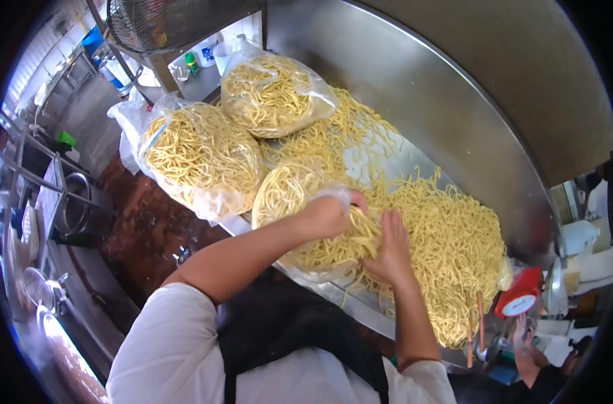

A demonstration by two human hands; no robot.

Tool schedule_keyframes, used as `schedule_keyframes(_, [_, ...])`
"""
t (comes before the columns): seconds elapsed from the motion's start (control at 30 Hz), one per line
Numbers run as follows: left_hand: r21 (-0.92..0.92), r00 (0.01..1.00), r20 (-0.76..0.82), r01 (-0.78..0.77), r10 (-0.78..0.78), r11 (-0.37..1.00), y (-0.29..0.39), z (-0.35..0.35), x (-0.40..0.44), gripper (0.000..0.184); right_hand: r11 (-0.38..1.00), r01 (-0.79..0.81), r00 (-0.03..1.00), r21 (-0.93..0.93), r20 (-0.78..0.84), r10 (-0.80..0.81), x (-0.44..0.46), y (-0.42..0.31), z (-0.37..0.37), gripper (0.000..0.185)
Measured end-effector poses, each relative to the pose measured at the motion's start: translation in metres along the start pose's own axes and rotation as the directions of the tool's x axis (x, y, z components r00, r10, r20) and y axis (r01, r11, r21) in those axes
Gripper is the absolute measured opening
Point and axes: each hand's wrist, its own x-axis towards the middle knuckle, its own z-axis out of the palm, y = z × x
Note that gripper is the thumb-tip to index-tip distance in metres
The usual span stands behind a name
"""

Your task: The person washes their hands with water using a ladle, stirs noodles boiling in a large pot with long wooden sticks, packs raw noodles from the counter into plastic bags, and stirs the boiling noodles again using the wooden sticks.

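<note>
My left hand (330, 214) is closed on the mouth of a clear plastic bag (320, 275) that lies at the front edge of the metal worktop, partly filled with thick yellow noodles. My right hand (391, 248) is held with its fingers stretched out and its palm against a clump of noodles (362, 239) at the bag's mouth. Just right of this hand, a large heap of loose noodles (448, 249) covers the worktop. The fingertips of my left hand are partly hidden by plastic and noodles.
Two filled noodle bags, one at left (199, 161) and one behind (269, 94), stand on the worktop. A raised metal wall (441, 101) bounds the back. Wooden sticks (481, 320) and a red scale (520, 293) are at right, near another person's hands (524, 337).
</note>
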Motion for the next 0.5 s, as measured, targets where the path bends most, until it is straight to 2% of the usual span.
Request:
schedule_keyframes(0.07, [-0.232, 0.991, 0.038, 0.136, -0.131, 0.963, 0.023, -0.018, -0.018, 0.026, 0.997, -0.017, 0.984, 0.079, -0.173, 0.03, 0.015, 0.005, 0.017, 0.097])
schedule_keyframes(0.1, [-0.245, 0.999, -0.021, 0.037, -0.043, 0.969, 0.017, -0.023, -0.024, 0.026, 0.993, -0.019, 0.965, 0.116, -0.259, 0.049, 0.023, 0.007, 0.021, 0.09])
schedule_keyframes(0.17, [-0.253, 0.98, -0.145, -0.169, 0.135, 0.953, 0.001, -0.035, -0.034, 0.025, 0.986, -0.035, 0.991, 0.163, -0.119, 0.055, 0.036, 0.028, 0.018, 0.067])
schedule_keyframes(0.2, [-0.289, 0.978, -0.189, -0.139, 0.086, 0.947, -0.006, -0.042, -0.039, 0.025, 0.982, -0.047, 0.997, 0.185, -0.047, 0.057, 0.042, 0.04, 0.012, 0.056])
schedule_keyframes(0.27, [-0.364, 0.963, -0.27, -0.086, -0.017, 0.928, -0.019, -0.059, -0.049, 0.025, 0.985, -0.058, 0.972, 0.165, -0.215, 0.093, 0.054, 0.059, -0.013, 0.027])
schedule_keyframes(0.33, [-0.416, 0.96, -0.218, 0.07, -0.174, 0.907, -0.019, -0.071, -0.057, 0.026, 0.914, -0.015, 0.949, 0.405, -0.281, 0.14, 0.07, 0.057, -0.047, 0.022])
schedule_keyframes(0.37, [-0.441, 0.949, -0.189, 0.148, -0.253, 0.885, -0.018, -0.075, -0.059, 0.027, 0.892, 0.05, 0.933, 0.448, -0.34, 0.118, 0.082, 0.048, -0.058, 0.02])
schedule_keyframes(0.43, [-0.489, 0.947, -0.152, 0.178, -0.284, 0.854, -0.017, -0.078, -0.06, 0.03, 0.834, 0.182, 0.887, 0.52, -0.453, 0.089, 0.104, 0.021, -0.074, 0.016])
schedule_keyframes(0.47, [-0.511, 0.945, -0.13, 0.194, -0.299, 0.837, -0.017, -0.079, -0.06, 0.031, 0.79, 0.226, 0.889, 0.57, -0.452, 0.072, 0.112, 0.0, -0.082, 0.02])
schedule_keyframes(0.5, [-0.518, 0.952, -0.182, 0.121, -0.248, 0.847, -0.014, -0.078, -0.06, 0.034, 0.741, 0.267, 0.89, 0.617, -0.453, 0.056, 0.119, -0.022, -0.085, 0.025])
